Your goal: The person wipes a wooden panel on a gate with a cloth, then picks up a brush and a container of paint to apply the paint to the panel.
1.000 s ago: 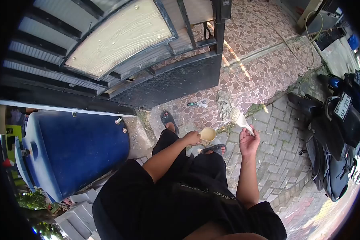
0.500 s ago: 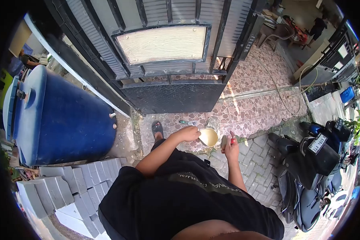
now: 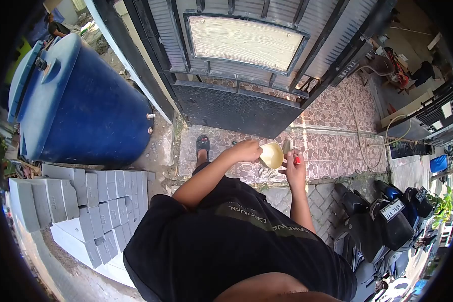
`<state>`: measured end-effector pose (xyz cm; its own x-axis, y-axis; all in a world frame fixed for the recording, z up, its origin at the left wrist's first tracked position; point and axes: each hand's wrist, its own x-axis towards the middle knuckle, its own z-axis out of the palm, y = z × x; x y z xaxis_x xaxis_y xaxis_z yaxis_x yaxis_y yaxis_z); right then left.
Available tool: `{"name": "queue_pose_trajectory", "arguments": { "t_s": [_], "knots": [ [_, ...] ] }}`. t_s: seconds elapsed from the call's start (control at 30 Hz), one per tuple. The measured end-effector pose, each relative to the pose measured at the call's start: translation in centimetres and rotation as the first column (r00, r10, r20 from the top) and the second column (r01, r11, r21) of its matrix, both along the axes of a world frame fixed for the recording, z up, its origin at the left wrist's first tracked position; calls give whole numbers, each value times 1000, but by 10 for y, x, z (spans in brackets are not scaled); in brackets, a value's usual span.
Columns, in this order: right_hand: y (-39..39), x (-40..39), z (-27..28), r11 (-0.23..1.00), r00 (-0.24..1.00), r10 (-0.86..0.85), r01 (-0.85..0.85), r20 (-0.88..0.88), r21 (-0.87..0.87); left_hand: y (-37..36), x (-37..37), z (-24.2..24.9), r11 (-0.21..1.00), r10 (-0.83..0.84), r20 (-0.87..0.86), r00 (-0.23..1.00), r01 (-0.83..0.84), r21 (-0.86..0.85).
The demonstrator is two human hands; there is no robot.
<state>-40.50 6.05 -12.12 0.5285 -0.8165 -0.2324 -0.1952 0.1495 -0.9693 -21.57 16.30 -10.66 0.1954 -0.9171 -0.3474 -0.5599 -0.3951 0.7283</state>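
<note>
My left hand [image 3: 247, 150] is closed on the rim of a cream-coloured bowl [image 3: 272, 155], tilted so its pale inside shows. Just right of the bowl, my right hand [image 3: 295, 172] grips a red-handled putty knife [image 3: 287, 145]; its greyish blade points away from me, close by the bowl's right rim. The red end of the handle sticks out beside my fingers. Beyond both hands stands a dark metal gate [image 3: 226, 108] with a pale wood-grain panel [image 3: 246, 43].
A big blue water tank [image 3: 93, 108] stands at the left, above stacked grey concrete blocks [image 3: 105, 189]. Parked motorcycles [image 3: 377, 226] line the right side. Patterned tiles [image 3: 332, 113] run under the gate, with a hose [image 3: 362, 146] across them. Other people are far off at upper left and upper right.
The view has turned, so the gate sits further right and the blocks higher. The putty knife's blade has swung up beside the bowl, and both hands have shifted slightly up and right in view.
</note>
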Motion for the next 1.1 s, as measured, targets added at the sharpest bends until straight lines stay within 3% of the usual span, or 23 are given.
{"name": "queue_pose_trajectory", "arguments": {
  "t_s": [0.07, 0.17, 0.27, 0.33, 0.47, 0.5, 0.57, 0.63, 0.7, 0.9, 0.97, 1.0, 1.03, 1.1],
  "knots": [
    [2, 9, -1, 978, 998, 26, -38, -61, -204, 4, 7, -2, 998, 34, 13, 999, -33, -58],
    [6, 19, -2, 961, 996, 48, -67, -76, -269, 12, 11, 6, 994, 15, 184, 983, 5, -107],
    [6, 22, 2, 953, 997, 48, -65, -65, -296, 18, 12, 26, 1000, 21, 36, 999, -20, -12],
    [4, 23, 9, 936, 997, 47, -67, -65, -346, 20, 9, 25, 997, 52, 102, 993, -47, -60],
    [-1, 22, 31, 960, 1000, -2, 2, -3, -279, 27, 0, 43, 977, 187, 149, 971, -167, -134],
    [-4, 21, 33, 949, 1000, 9, -8, 2, -316, 30, -1, 42, 979, 178, 148, 973, -161, -122],
    [-2, 21, 52, 960, 999, -11, 20, 32, -279, 34, -1, 41, 953, 114, 113, 987, -76, -294],
    [0, 21, 68, 966, 999, -16, 25, 36, -257, 37, -2, 27, 956, 82, 85, 993, -54, -289],
    [4, 22, 78, 974, 991, -44, 70, 123, -217, 41, -6, 30, 747, 134, 196, 972, 31, -664],
    [26, 21, 104, 918, 1000, -12, 18, 18, -395, 38, -16, 17, 729, 123, 81, 989, -34, -684],
    [31, 21, 108, 834, 999, 17, -32, -32, -551, 37, -15, 12, 673, 146, -50, 988, -136, -727],
    [33, 21, 109, 811, 999, 33, -42, -26, -583, 37, -15, 12, 670, 150, -28, 988, -122, -733],
    [34, 21, 109, 815, 999, 30, -40, -27, -578, 38, -16, 12, 675, 147, -28, 989, -121, -728],
    [34, 21, 112, 860, 995, 83, -45, 51, -509, 38, -19, 14, 558, 227, 12, 974, -120, -821]
  ]
}}
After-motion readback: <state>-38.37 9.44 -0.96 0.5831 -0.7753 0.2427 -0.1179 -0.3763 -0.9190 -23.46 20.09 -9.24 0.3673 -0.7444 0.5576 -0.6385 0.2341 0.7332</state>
